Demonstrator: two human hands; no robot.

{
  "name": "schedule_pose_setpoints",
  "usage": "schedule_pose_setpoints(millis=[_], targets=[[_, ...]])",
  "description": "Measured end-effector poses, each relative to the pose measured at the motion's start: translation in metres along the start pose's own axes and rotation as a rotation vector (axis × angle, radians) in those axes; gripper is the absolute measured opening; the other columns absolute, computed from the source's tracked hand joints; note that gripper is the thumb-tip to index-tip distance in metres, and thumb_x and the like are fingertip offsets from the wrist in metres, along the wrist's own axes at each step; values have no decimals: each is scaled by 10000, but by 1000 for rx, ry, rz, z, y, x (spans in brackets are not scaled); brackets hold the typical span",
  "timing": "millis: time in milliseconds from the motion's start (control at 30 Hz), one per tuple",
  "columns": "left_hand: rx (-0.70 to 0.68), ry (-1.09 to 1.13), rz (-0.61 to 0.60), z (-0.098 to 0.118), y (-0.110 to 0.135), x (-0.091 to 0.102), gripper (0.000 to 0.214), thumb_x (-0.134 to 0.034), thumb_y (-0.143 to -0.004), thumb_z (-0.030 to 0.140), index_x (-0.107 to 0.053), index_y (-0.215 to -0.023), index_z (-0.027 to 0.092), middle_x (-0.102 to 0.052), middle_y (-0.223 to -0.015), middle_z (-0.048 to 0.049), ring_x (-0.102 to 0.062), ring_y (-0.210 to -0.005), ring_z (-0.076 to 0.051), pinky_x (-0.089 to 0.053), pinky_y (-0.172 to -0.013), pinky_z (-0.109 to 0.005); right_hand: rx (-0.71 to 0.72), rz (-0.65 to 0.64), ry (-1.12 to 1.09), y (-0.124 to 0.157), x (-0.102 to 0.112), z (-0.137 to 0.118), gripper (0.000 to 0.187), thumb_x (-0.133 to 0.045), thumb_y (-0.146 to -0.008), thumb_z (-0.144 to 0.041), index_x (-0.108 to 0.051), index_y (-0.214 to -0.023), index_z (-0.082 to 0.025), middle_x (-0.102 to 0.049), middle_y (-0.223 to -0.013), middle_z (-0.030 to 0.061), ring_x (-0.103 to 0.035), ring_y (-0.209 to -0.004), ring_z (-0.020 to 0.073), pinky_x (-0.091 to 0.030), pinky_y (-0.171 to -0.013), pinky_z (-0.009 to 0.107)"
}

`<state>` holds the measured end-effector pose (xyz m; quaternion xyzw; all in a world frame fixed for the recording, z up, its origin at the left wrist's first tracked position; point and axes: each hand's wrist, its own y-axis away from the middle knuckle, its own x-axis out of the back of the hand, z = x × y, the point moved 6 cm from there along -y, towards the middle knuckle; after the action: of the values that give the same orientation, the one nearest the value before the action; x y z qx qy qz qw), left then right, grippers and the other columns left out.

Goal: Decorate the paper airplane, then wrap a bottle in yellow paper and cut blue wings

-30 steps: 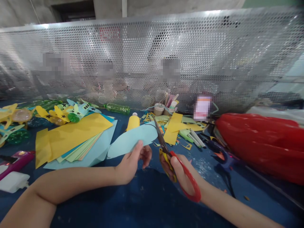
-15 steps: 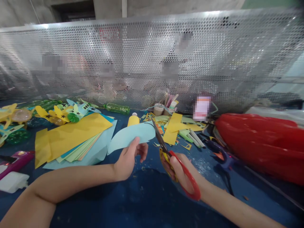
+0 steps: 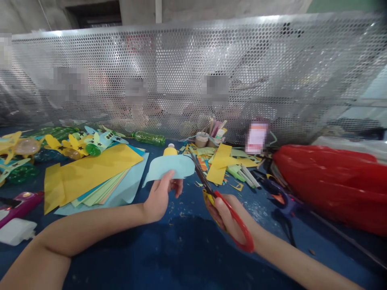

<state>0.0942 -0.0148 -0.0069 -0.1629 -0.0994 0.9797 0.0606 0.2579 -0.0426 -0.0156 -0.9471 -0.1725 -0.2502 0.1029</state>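
Observation:
A light blue piece of paper (image 3: pixel 165 166) with a rounded outline is pinched by my left hand (image 3: pixel 161 193), thumb on top and fingers beneath. My right hand (image 3: pixel 228 213) grips scissors (image 3: pixel 204 179) with red and yellow handles and dark blades. The blades point up and to the left, their tips at the paper's right edge. Just behind the paper stands a small yellow bottle (image 3: pixel 170 150) with a white cap, partly hidden by it.
Stacked coloured paper (image 3: pixel 99 171) lies left, near bottle crafts (image 3: pixel 93 147). Paper scraps (image 3: pixel 222 163) and cups of sticks (image 3: pixel 202 139) are ahead. Glue guns (image 3: pixel 286 199) (image 3: pixel 22 207) lie on both sides, with a red plastic bag (image 3: pixel 332 185) right. A perforated metal screen (image 3: pixel 181 60) stands behind.
My left hand has shifted slightly left with the blue paper, which now looks more level and curled at its left end. The scissors have moved slightly left.

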Motion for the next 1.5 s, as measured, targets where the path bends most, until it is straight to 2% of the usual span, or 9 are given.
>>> schedule_pose_setpoints(millis=[267,433,667,867,1200,1500], targets=[[-39,49,47,6,-6,3,272,-532,-795,418,-584,-766,152,-544,-607,4,-507,-535,-127,-409,-501,-259,-32,-12,9,-1,0,1,616,-240,-840,-782,-298,-556,-238,-334,-437,-32,-285,-419,92,-230,-372,244],[-45,-36,74,11,-7,4,358,-607,-797,497,-612,-848,143,-613,-690,-26,-573,-601,-143,-471,-568,-275,-28,-8,10,-1,-1,0,621,-235,-835,-788,-300,-558,-236,-330,-439,-35,-278,-418,89,-219,-370,241],[-99,-76,100,16,-11,7,352,-611,-822,495,-617,-923,158,-649,-717,-24,-605,-582,-149,-495,-573,-292,-28,-14,30,-3,-1,2,617,-256,-831,-787,-304,-562,-234,-336,-451,-34,-275,-424,86,-210,-373,238],[-122,-92,123,17,-15,10,343,-601,-835,490,-611,-833,147,-648,-688,-37,-626,-573,-161,-503,-570,-292,-21,-5,45,-4,-1,2,622,-245,-833,-788,-314,-561,-233,-341,-457,-28,-281,-433,92,-213,-377,242],[-143,-104,78,20,-14,7,317,-572,-867,467,-601,-772,166,-618,-627,-25,-608,-562,-153,-503,-573,-285,-59,-21,57,-1,-2,4,644,-230,-820,-806,-308,-539,-232,-335,-452,-22,-288,-425,92,-213,-371,246],[-177,-119,125,21,-21,13,310,-624,-820,470,-611,-818,161,-641,-677,-22,-588,-547,-132,-496,-558,-268,-63,-32,60,-5,-2,7,646,-245,-802,-822,-318,-541,-236,-361,-425,-26,-319,-381,87,-242,-368,247]])
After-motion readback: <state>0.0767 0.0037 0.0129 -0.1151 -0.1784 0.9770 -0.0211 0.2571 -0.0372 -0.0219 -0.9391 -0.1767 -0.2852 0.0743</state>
